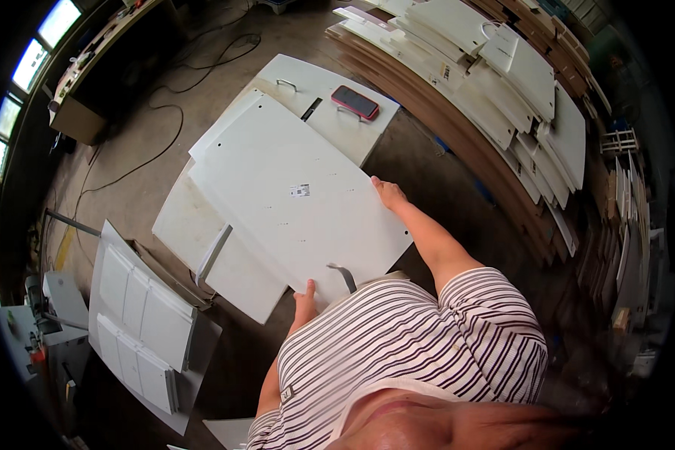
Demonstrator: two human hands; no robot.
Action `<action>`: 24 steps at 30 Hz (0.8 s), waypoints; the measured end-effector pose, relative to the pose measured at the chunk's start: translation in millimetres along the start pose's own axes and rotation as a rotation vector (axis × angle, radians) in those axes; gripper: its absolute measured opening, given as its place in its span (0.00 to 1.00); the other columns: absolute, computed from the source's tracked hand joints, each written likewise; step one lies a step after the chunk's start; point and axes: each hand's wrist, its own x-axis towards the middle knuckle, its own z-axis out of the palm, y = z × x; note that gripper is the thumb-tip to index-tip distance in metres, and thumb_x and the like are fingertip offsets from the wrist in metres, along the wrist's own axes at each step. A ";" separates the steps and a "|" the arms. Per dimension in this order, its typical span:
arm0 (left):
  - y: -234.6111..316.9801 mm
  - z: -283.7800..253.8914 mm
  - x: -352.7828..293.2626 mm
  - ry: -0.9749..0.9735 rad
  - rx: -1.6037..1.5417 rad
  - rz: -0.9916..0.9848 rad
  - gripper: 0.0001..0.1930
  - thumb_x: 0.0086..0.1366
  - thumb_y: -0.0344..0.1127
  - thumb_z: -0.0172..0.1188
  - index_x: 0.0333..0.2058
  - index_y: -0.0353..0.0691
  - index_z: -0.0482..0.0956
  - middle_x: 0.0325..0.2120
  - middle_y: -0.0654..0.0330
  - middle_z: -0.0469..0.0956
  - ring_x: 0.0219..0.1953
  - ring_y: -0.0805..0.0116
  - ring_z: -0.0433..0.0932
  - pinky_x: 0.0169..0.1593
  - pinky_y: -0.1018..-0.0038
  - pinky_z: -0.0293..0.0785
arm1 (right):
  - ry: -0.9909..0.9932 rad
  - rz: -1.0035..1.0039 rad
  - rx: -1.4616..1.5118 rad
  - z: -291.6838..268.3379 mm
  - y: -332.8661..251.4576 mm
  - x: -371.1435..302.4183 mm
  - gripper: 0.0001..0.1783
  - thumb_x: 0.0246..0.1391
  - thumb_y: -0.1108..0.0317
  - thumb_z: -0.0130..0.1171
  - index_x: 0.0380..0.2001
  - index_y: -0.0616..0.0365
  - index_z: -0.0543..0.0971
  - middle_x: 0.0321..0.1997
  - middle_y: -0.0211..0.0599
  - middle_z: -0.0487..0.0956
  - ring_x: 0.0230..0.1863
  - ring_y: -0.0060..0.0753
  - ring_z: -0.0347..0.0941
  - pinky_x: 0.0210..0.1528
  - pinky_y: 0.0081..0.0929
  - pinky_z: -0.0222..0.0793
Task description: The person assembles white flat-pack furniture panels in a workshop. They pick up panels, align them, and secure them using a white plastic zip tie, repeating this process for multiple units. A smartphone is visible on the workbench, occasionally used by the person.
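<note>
White-faced board is occupying the middle of the frame: one large flat white panel [307,232], a small printed label [299,190] sitting near its centre and dark holes showing near some corners.

Right hand [388,195] is gripping the panel's right edge, thumb and fingers closing on it. Left hand [305,301] is pinching the near edge at lower centre, thumb showing on top; its fingers are running underneath, out of sight.

Beneath, other white boards [253,279] are jutting out at left and top. Whether the panel is bearing fully on them or being held partly raised: cannot tell. A curved grey strip [343,276] is standing at the near edge, close to the striped shirt [427,330].

A red-edged phone [355,103] is lying at upper centre, just beyond the panel. A stack of boards [457,82] is filling the upper right; grooved white panels [131,315] are leaning at lower left.

Step in hand, judged: handling and positioning the panel two-handed. Any further shift is likely calling for both edges moving together, level, while keeping clear of the phone.
</note>
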 end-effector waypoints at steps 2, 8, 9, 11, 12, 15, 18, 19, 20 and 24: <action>10.6 14.2 7.7 0.010 0.015 0.014 0.42 0.62 0.59 0.57 0.52 0.19 0.55 0.49 0.40 0.66 0.49 0.55 0.70 0.50 0.64 0.70 | -0.017 -0.015 0.022 -14.7 -5.7 15.5 0.42 0.60 0.31 0.31 0.48 0.58 0.77 0.48 0.52 0.78 0.55 0.55 0.70 0.55 0.41 0.65; 55.0 57.1 17.1 0.026 -0.105 0.017 0.39 0.65 0.54 0.54 0.54 0.20 0.52 0.50 0.40 0.65 0.50 0.57 0.69 0.51 0.65 0.70 | -0.071 -0.069 -0.003 -34.0 7.5 82.2 0.43 0.60 0.31 0.29 0.49 0.58 0.77 0.50 0.53 0.77 0.57 0.55 0.69 0.57 0.40 0.63; 60.1 65.5 20.0 0.031 -0.125 0.028 0.39 0.65 0.54 0.55 0.54 0.21 0.52 0.51 0.40 0.64 0.50 0.57 0.69 0.51 0.65 0.69 | -0.079 -0.082 -0.001 -38.7 8.3 92.7 0.43 0.60 0.32 0.29 0.50 0.59 0.76 0.50 0.54 0.77 0.57 0.55 0.68 0.57 0.40 0.63; 68.6 89.3 22.2 0.038 -0.164 0.048 0.38 0.65 0.53 0.55 0.55 0.22 0.51 0.52 0.41 0.63 0.51 0.58 0.68 0.52 0.65 0.69 | -0.098 -0.109 0.008 -54.0 18.8 114.7 0.42 0.61 0.32 0.29 0.50 0.61 0.76 0.50 0.56 0.76 0.57 0.56 0.68 0.57 0.40 0.63; 76.3 101.3 19.5 0.056 -0.206 0.023 0.38 0.65 0.53 0.55 0.55 0.23 0.51 0.52 0.42 0.63 0.51 0.58 0.68 0.52 0.64 0.68 | -0.110 -0.130 0.017 -60.8 22.0 126.2 0.42 0.61 0.33 0.29 0.50 0.61 0.76 0.49 0.56 0.76 0.57 0.56 0.68 0.57 0.40 0.63; 91.9 130.9 11.6 0.098 -0.286 -0.041 0.38 0.65 0.53 0.56 0.56 0.24 0.50 0.53 0.44 0.63 0.52 0.59 0.67 0.54 0.64 0.67 | -0.154 -0.156 -0.025 -69.4 15.9 147.0 0.40 0.62 0.35 0.30 0.48 0.61 0.76 0.49 0.57 0.76 0.56 0.60 0.67 0.57 0.42 0.62; 83.3 144.3 22.0 0.130 -0.262 0.003 0.41 0.64 0.54 0.57 0.56 0.23 0.50 0.55 0.41 0.62 0.55 0.58 0.66 0.56 0.66 0.66 | -0.082 -0.509 -0.043 -72.0 25.5 166.9 0.35 0.63 0.39 0.33 0.48 0.57 0.76 0.49 0.57 0.76 0.54 0.63 0.68 0.56 0.44 0.63; 65.8 152.2 33.8 0.164 -0.134 0.023 0.38 0.64 0.55 0.56 0.55 0.24 0.55 0.53 0.41 0.65 0.54 0.58 0.68 0.56 0.66 0.66 | -0.190 -0.246 -0.056 -80.3 24.8 178.6 0.34 0.63 0.40 0.33 0.48 0.57 0.76 0.47 0.59 0.76 0.52 0.64 0.68 0.56 0.45 0.63; 62.2 157.7 42.8 0.212 -0.012 0.030 0.35 0.64 0.55 0.55 0.53 0.25 0.60 0.50 0.41 0.68 0.53 0.59 0.69 0.56 0.67 0.66 | -0.228 -0.245 -0.153 -80.3 23.5 189.3 0.36 0.63 0.38 0.31 0.48 0.59 0.76 0.46 0.61 0.75 0.52 0.66 0.68 0.55 0.46 0.63; 76.3 79.6 77.8 0.131 0.132 -0.017 0.26 0.67 0.55 0.48 0.31 0.34 0.78 0.28 0.52 0.79 0.32 0.67 0.77 0.39 0.71 0.72 | -0.113 -0.326 -0.071 -77.7 25.5 189.2 0.44 0.62 0.34 0.28 0.37 0.70 0.76 0.39 0.67 0.75 0.49 0.69 0.68 0.50 0.50 0.62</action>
